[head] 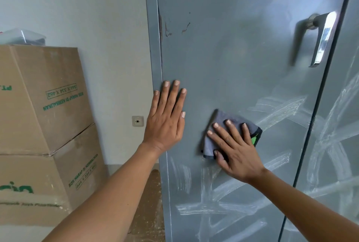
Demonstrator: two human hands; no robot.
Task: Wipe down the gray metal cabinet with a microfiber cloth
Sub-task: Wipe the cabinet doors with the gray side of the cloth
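The gray metal cabinet (233, 57) fills the right half of the view, its left door facing me. White dusty streaks cover the door's lower part and the right door. My left hand (167, 119) rests flat on the door near its left edge, fingers straight and pointing up. My right hand (235, 148) presses a folded gray microfiber cloth (223, 125) with a dark edge and a green tag against the door, fingers spread over it.
A chrome lever handle (320, 38) sticks out of the door at the upper right. Two stacked cardboard boxes (44, 125) stand to the left against a white wall. A wall socket (138, 121) sits low beside the cabinet. The floor is dusty.
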